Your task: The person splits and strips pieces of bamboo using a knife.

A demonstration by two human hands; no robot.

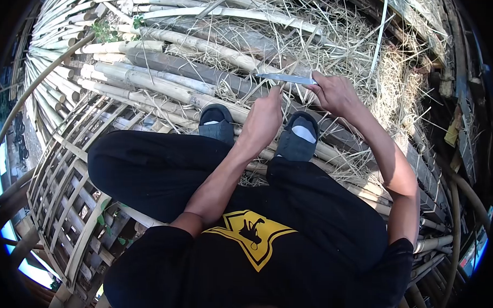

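Observation:
My right hand is closed round the handle of a knife, its long blade pointing left. In my left hand, the closed fingers grip the near end of a thin bamboo strip, which slants away up and to the right. The blade crosses the strip just beyond my left fingertips; whether it touches or cuts into it is too small to tell. Both hands are above my sandals, between my bent knees. Most of the knife's handle is hidden inside my fist.
Bamboo poles lie side by side under my feet and fan out to the left. Loose shavings cover the ground ahead and to the right. A woven bamboo lattice stands by my left leg. Curved poles rise at the right edge.

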